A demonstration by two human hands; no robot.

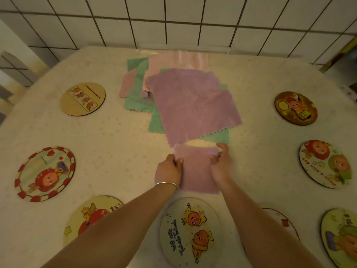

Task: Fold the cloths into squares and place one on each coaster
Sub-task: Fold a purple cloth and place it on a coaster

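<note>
A folded purple cloth [197,169] lies on the table in front of me. My left hand [169,170] pinches its left edge and my right hand [222,164] grips its right edge near the top corner. Behind it spreads a loose pile of cloths: a large purple one [193,105] on top, green ones [135,89] and a pink one [177,60] beneath. Just below the folded cloth sits a round coaster [190,232] with two cartoon figures, bare.
Several more round picture coasters ring the table [116,132]: three on the left [83,98] [45,174] [90,215], four on the right [295,108] [326,163] [340,236] [284,223]. A tiled wall [173,20] stands behind the table.
</note>
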